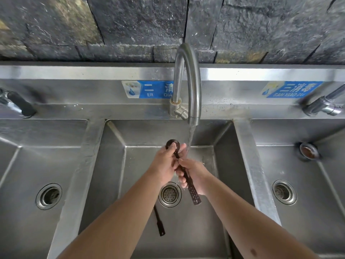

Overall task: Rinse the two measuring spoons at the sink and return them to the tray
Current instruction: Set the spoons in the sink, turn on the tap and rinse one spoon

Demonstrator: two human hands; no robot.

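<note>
A dark brown measuring spoon (192,189) with a long perforated handle is held over the middle basin (141,161). My left hand (165,163) grips its round bowl end, thumb across the bowl. My right hand (194,174) is closed around the handle just below. Water runs from the curved steel faucet (194,94) and falls just right of the bowl, onto my fingers. A second dark spoon (159,223) lies on the basin floor, its handle showing below my left forearm, its bowl hidden. No tray is in view.
The middle basin has a strainer drain (169,194). Steel basins lie to the left (28,165) and right (308,174), each with its own drain. A round plug (308,151) rests in the right basin. Side taps stand at the far left and right. A stone wall rises behind.
</note>
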